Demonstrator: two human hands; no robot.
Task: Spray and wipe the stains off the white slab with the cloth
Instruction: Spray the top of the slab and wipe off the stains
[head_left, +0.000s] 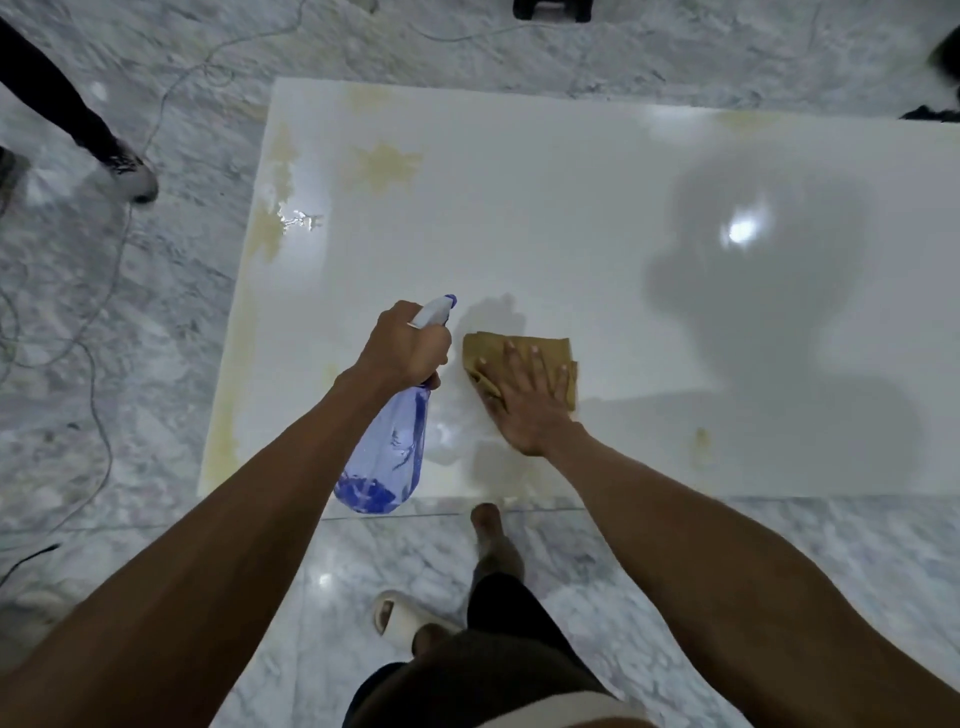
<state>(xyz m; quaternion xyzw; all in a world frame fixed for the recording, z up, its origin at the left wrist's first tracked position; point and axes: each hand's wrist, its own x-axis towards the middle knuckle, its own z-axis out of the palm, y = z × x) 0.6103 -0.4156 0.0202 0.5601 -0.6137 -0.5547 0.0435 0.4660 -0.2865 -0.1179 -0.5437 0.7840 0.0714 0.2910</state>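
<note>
While left hand (410, 345) grips translucent blue plastic spray bottle (387, 447) ready, right hand (524, 397), palm flat, presses mustard-yellow folded cloth (519, 347) onto glossy white slab (597, 208), scrubbing.

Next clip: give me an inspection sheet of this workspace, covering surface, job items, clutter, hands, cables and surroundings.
Surface: white slab lies on the marble floor, glossy; yellowish stains mostly along its left side and far-left corner, one small spot near the front edge.
Job's things: blue spray bottle, tan cloth.
Clutter: nothing seen on the slab.
Hands: left hand grips the bottle; right hand flat on the cloth.
Cables: thin cable loops across the floor on the left.
Surroundings: bystander's shoe, pale slipper.
</note>
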